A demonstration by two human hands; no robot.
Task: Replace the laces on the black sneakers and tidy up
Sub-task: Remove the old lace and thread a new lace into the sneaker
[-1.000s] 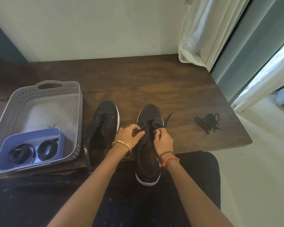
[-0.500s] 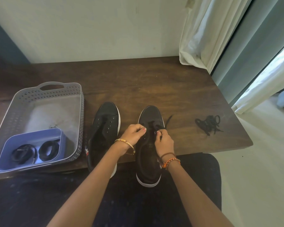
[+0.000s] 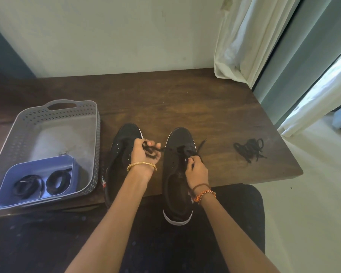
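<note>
Both hands gripped one black lace: the left hand pulled it sideways, the right hand pinched it at the right sneaker; no legible branding.

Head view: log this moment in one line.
left hand: pulling lace | right hand: pinching lace at right sneaker | loose laces: on table

Dark wooden desk set against a pale wall, with white curtain hanging at its far right corner.
</note>
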